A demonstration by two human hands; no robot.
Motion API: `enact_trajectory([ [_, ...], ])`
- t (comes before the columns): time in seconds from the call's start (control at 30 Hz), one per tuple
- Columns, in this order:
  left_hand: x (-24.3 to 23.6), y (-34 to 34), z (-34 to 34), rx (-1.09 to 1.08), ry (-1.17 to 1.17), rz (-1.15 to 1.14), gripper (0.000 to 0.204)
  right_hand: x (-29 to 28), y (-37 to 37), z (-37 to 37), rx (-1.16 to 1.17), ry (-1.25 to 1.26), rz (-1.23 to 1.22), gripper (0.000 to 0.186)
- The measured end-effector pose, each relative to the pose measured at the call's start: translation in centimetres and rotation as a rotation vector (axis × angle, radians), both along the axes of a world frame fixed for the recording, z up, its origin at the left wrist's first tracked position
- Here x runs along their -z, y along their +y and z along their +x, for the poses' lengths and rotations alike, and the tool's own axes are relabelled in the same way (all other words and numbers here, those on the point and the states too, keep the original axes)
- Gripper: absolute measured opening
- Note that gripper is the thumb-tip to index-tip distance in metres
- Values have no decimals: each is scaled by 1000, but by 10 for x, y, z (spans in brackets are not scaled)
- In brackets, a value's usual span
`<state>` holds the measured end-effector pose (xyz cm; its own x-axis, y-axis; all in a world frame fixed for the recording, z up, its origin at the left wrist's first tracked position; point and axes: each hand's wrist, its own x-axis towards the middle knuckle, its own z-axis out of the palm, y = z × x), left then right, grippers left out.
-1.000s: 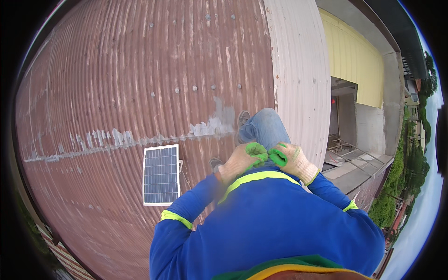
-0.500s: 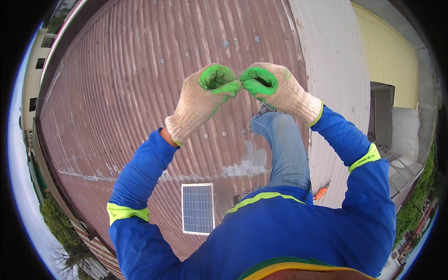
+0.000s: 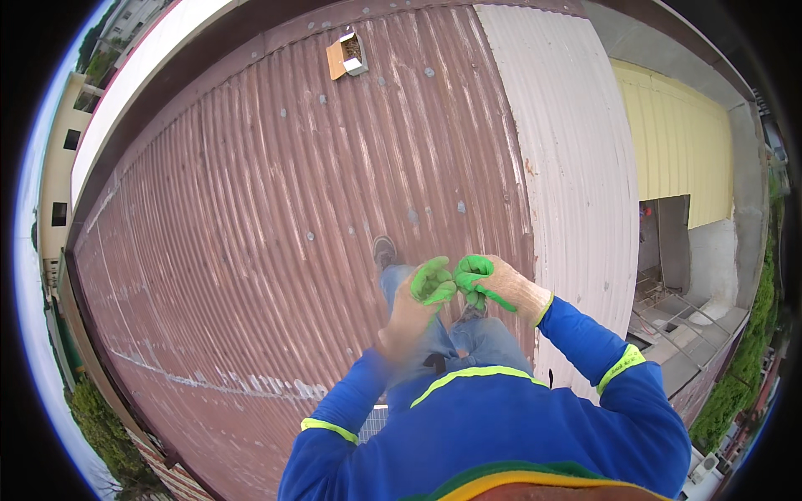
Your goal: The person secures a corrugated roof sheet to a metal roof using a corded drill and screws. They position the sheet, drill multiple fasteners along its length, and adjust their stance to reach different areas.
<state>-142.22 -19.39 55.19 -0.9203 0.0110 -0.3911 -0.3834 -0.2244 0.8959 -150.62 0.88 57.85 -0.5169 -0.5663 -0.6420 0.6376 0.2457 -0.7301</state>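
My left hand, in a knit glove with a green coated palm, is held in front of my body with its fingers curled closed. Close beside it, my right hand in a matching glove has its thumb and fingers pinched together. Anything between their fingertips is too small to make out. Beneath them show my jeans and shoes on the brown corrugated roof. Most of a solar panel is hidden by my left arm and body.
Far ahead on the roof sits an open cardboard box with small brownish contents. A pale corrugated strip runs along the right side. Beyond it, past the roof's edge, lie a yellow roof and a lower area with metal bars.
Both hands have come down closer to my body, still near each other. My left foot is now forward. The box has entered view; the panel is mostly covered, and an orange-handled tool has disappeared.
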Motion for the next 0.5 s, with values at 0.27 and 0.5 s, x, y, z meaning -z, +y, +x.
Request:
enact_trajectory([
  [0.27, 97, -228, -360, -24, -58, 53, 78, 6, -68, -266, 79, 120, -136, 21],
  [0.5, 344, -337, -703, -297, -400, 68, 97, 140, -100, -330, 693, -91, -194, 16],
])
